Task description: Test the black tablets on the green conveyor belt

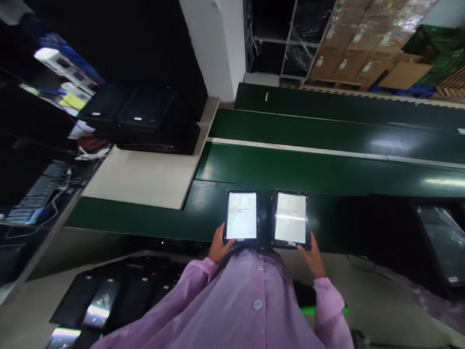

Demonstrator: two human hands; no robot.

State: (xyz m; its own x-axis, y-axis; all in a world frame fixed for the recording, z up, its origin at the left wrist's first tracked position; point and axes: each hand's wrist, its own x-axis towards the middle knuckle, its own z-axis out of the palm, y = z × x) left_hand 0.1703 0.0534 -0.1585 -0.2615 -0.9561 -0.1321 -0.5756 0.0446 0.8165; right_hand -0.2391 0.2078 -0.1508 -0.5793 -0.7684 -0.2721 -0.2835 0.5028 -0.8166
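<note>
Two tablets with lit white screens lie side by side on the near edge of the green conveyor belt [327,169]. My left hand [219,247] grips the lower left corner of the left tablet [241,215], thumb on its front. At the lower right corner of the right tablet [290,218], my right hand [312,254] holds on with its fingers curled under the edge. Pink sleeves cover both arms.
Dark tablets are stacked on a cream board [141,177] at the left, and more lie in rows at the lower left [105,300]. A keyboard [39,191] sits far left. Cardboard boxes [356,43] stand behind the belt. A dark tray [439,242] is at the right.
</note>
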